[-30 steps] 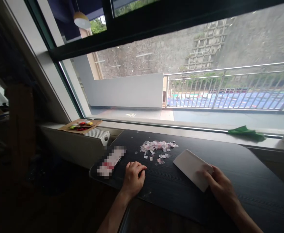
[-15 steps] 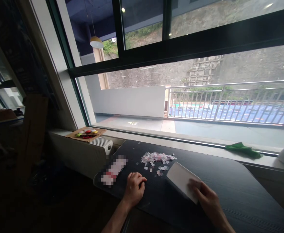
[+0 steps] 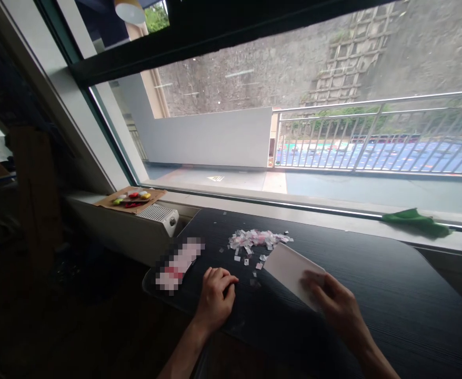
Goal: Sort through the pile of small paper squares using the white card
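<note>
My right hand [image 3: 335,295] grips a stiff white card [image 3: 290,267] by its near right end, fingers partly blurred. The card slants above the dark tabletop [image 3: 377,273], its far corner beside a heap of small white and pinkish paper bits [image 3: 254,239]. Several loose bits lie scattered on the near side of the heap. My left hand [image 3: 217,295] rests at the table's near edge with its fingers curled in and nothing visible in them. To its left lies a pixelated pink-and-red item [image 3: 179,263], its detail hidden.
Behind the table runs a windowsill [image 3: 294,208] under a large window. A green cloth [image 3: 416,222] lies on the sill at right. At left, brown cardboard [image 3: 104,197] bears several small coloured items, beside a white slotted unit [image 3: 158,217]. The floor at left is dark.
The view has tilted down. The card in my right hand has moved toward the paper bits, its far corner now close to the heap. My left hand stays about where it was.
</note>
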`<move>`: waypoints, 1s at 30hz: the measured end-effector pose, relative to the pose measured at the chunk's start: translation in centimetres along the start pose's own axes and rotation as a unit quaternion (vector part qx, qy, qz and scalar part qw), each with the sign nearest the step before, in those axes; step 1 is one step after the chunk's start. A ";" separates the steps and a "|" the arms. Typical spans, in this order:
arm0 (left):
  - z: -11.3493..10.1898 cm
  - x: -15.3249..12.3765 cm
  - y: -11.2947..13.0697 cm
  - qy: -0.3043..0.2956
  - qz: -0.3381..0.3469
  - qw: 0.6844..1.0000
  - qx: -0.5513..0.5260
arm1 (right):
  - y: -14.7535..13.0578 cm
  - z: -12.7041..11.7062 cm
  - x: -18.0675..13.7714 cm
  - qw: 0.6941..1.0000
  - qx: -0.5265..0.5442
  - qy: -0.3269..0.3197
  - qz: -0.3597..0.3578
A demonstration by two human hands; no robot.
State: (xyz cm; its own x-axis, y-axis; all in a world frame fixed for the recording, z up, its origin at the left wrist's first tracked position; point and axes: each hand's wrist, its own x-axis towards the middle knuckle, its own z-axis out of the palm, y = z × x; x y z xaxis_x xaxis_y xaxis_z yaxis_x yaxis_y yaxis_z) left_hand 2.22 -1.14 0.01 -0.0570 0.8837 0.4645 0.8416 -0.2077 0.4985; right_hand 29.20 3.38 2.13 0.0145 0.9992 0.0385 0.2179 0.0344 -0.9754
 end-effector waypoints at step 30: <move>-0.5 -0.2 0.7 -0.008 -0.004 1.000 -0.017 | -0.4 0.2 -1.8 0.992 -0.034 -0.058 0.110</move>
State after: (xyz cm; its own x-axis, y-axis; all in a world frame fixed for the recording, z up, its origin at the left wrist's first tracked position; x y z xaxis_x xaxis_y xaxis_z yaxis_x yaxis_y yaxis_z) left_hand 2.54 -1.64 0.66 -0.0545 0.8918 0.4491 0.8225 -0.2150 0.5266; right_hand 28.86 1.53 2.35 -0.0430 0.9783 -0.2028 0.2874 -0.1823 -0.9403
